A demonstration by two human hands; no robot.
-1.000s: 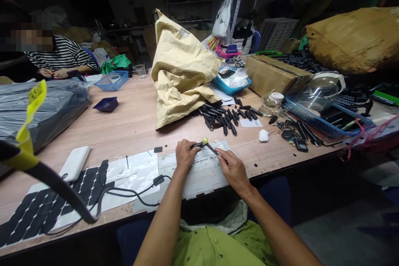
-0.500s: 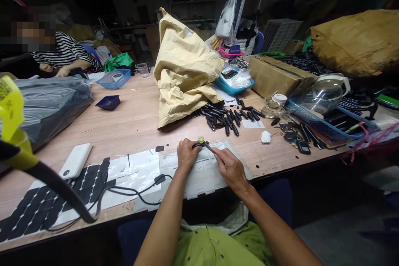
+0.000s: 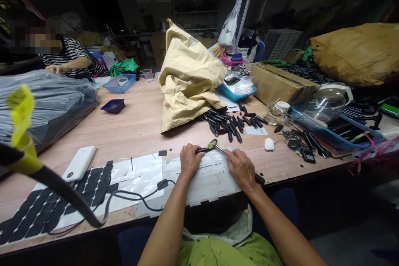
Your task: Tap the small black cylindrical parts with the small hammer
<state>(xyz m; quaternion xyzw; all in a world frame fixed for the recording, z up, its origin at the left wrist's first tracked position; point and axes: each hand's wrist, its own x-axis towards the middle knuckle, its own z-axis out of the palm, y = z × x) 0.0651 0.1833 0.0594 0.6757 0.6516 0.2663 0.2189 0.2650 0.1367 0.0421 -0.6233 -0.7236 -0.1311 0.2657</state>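
Observation:
My left hand (image 3: 189,161) is closed on a small black part (image 3: 202,150) with a yellow-green tip (image 3: 211,145), held just above a clear plastic sheet (image 3: 205,176) at the table's near edge. My right hand (image 3: 241,168) grips a thin screwdriver (image 3: 222,149); its metal shaft points at the yellow-green tip and its dark handle (image 3: 259,179) sticks out behind the hand. A heap of several similar black parts (image 3: 232,122) lies beyond, at the foot of a crumpled tan paper bag (image 3: 188,77).
A black solar panel (image 3: 46,205) with a cable (image 3: 137,195) and a white power bank (image 3: 79,163) lie left. A grey bag (image 3: 46,104), blue trays (image 3: 120,83), a cardboard box (image 3: 279,81) and a kettle (image 3: 327,97) crowd the table. A person in stripes (image 3: 73,56) sits far left.
The view has tilted, so everything sits lower in frame. My hands stay together on the black part, and the screwdriver handle now shows behind my right hand.

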